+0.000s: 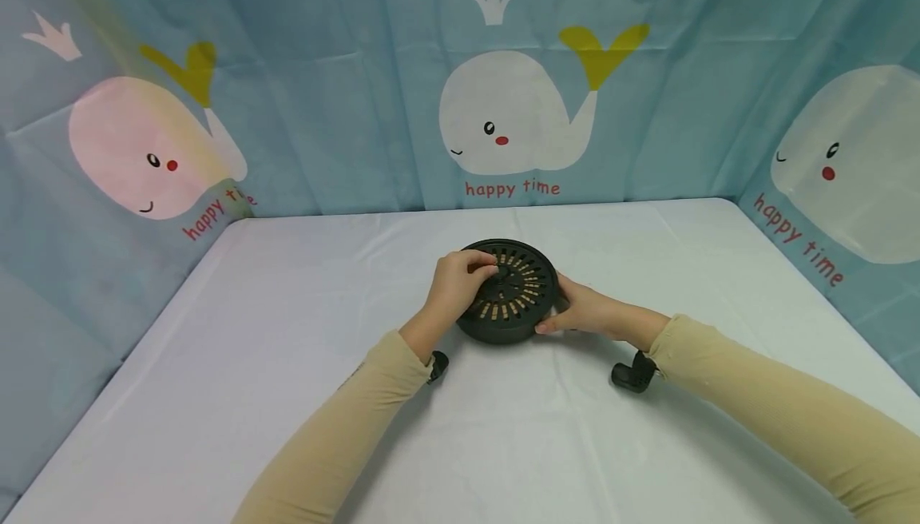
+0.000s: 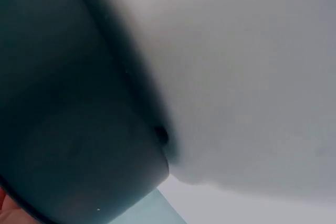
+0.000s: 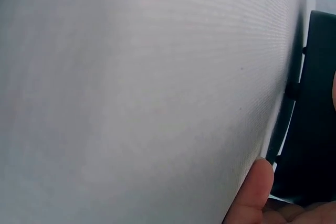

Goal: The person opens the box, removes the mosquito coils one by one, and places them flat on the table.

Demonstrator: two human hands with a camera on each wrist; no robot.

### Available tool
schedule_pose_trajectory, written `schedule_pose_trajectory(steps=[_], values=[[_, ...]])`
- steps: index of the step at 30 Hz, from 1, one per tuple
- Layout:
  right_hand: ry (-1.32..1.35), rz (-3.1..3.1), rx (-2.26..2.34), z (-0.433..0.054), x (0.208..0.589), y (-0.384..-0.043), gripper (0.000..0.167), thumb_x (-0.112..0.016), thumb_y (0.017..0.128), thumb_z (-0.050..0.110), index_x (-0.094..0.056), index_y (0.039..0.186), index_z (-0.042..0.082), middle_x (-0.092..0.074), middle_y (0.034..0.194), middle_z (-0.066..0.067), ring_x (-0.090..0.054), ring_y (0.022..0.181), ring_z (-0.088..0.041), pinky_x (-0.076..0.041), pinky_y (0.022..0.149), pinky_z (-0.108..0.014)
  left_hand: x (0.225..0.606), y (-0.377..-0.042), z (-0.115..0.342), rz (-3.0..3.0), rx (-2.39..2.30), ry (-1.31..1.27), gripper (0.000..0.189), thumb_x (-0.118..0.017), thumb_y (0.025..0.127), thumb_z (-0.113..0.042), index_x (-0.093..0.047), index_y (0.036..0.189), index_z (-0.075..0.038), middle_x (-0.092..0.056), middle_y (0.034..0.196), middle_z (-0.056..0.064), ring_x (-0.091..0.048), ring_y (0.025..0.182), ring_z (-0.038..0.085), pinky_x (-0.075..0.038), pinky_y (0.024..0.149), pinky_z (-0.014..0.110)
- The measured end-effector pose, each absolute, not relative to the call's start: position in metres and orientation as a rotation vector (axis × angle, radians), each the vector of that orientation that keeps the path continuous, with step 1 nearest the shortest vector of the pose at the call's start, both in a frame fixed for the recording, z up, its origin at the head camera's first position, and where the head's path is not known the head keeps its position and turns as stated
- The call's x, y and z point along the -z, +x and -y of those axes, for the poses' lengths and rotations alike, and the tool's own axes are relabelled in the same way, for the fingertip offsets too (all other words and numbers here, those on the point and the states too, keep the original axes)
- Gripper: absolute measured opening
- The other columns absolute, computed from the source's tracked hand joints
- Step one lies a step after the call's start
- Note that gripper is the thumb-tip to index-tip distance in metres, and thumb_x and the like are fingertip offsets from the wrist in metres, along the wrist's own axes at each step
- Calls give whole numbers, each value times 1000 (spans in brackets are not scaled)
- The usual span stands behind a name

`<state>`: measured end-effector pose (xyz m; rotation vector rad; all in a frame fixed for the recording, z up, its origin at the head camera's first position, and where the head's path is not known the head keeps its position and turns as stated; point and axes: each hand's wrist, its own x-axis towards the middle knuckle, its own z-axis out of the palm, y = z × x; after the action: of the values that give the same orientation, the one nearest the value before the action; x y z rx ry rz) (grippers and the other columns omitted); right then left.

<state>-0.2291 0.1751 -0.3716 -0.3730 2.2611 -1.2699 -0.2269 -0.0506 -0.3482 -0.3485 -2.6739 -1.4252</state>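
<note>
A round, dark container (image 1: 496, 334) with a slotted lid (image 1: 513, 291) stands on the white table, and something tan shows through the radial slots. My left hand (image 1: 454, 286) reaches over the lid from the left, thumb and index finger pinching the small knob near its middle. From the right, my right hand (image 1: 584, 310) grips the container's side, thumb at the front. The container's smooth wall (image 2: 68, 119) fills the left part of the left wrist view. In the right wrist view, small feet (image 3: 292, 91) show under the container beside my fingers (image 3: 254, 187).
The table (image 1: 287, 332) has a white cloth. Blue curtains (image 1: 345, 93) with whale prints stand along its back and sides. Black wrist cameras (image 1: 632, 374) hang below both sleeves, close over the cloth.
</note>
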Motion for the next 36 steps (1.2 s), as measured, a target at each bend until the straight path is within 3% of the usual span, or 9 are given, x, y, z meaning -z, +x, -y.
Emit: schedule_pose_trajectory(steps=[12,20,24,27,36], values=[[-410,-2260,1263,-174,370,-227,111,-82,81,25,-3,158,13,-7,160,-22,-2,145,-40,-20,109,-60,347,-227,42,2682,1435,-322,21,-65,93,-11,-73,111,-2,-71,110,9,-64,107,22,-52,88,30],[-398,-2269,1254,-174,367,-225,111,-82,81,25,-4,158,13,-8,160,-22,-11,144,-40,-28,104,-58,346,-226,40,2674,1439,-258,20,-66,93,-11,-74,108,-3,-72,107,8,-64,105,22,-53,86,30],[-378,-2256,1250,-173,367,-225,109,-81,82,24,-3,158,14,-13,159,-22,-51,110,-37,-45,82,-45,347,-226,39,2659,1426,-260,19,-66,92,-11,-75,107,-2,-72,105,9,-65,104,22,-53,85,30],[-358,-2246,1252,-172,367,-225,108,-80,82,23,-3,158,15,-15,158,-23,-52,78,-28,-46,64,-36,347,-225,39,2646,1405,-266,19,-67,92,-10,-75,107,-2,-72,105,9,-65,103,22,-53,85,30],[-373,-2262,1246,-172,366,-225,108,-80,83,22,-3,158,15,-16,157,-23,-52,78,-25,-47,64,-35,348,-224,38,2598,1371,-287,18,-68,91,-9,-75,106,-1,-72,103,10,-66,101,22,-54,85,31]])
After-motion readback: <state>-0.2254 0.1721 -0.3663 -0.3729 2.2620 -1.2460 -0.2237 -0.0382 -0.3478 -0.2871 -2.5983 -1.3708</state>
